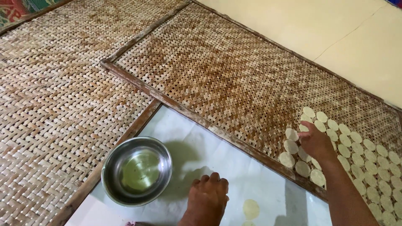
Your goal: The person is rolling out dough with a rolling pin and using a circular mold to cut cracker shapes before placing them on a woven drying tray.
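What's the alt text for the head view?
The right hand rests on pale dough discs laid in rows on a woven tray. The left hand presses white paper beside a steel bowl.

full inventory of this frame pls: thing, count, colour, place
woven trays: two in view, tan bamboo weave with brown wooden frames, one at left, one running from centre to right
dough discs: dozens, pale cream, in rows on the right tray's lower right end
single disc: one, pale yellow, on the white sheet at bottom centre
steel bowl: one, silver, holding a little greenish liquid, on the sheet at lower left
white sheet: one, under the bowl
floor: cream, top right
left hand: knuckles down on the sheet
right hand: on the discs at the tray's edge
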